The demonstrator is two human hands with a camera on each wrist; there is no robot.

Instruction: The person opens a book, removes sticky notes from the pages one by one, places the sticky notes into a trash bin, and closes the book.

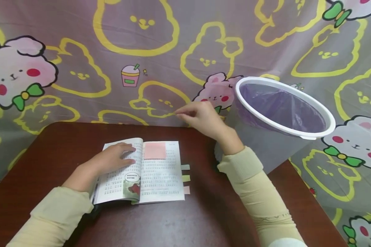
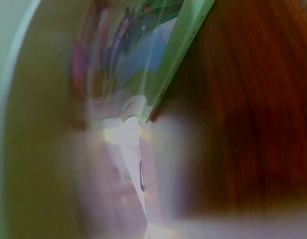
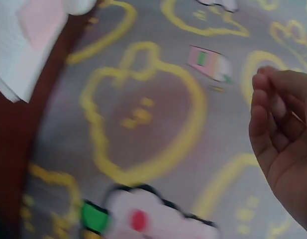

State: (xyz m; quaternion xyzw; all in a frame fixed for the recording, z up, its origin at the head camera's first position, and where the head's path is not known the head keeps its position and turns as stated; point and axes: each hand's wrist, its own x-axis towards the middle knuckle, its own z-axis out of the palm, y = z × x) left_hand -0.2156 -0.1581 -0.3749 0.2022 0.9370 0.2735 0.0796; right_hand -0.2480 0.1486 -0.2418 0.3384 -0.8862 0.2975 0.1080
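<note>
The open book point(image 1: 162, 181) lies on the dark brown worktop point(image 1: 179, 223), left of the middle of the frame in the head view. The left hand point(image 1: 115, 159) rests on its left page, with the fingers a little apart and only slightly bent. The right hand point(image 1: 204, 118) is raised in the air near the centre of this frame, higher than the book; its fingers are closed at the tips against the thumb, and I cannot tell if something very small is between them. On the upper part of the right page there is a pink square note point(image 1: 155, 151), and three small coloured tabs point(image 1: 186, 178) stick out from the right edge of the book. At the right of the frame there is a grey bin point(image 1: 256, 147) with a white rim point(image 1: 330, 125) and a purple bag point(image 1: 272, 99) inside. The left wrist view is mostly blurred
</note>
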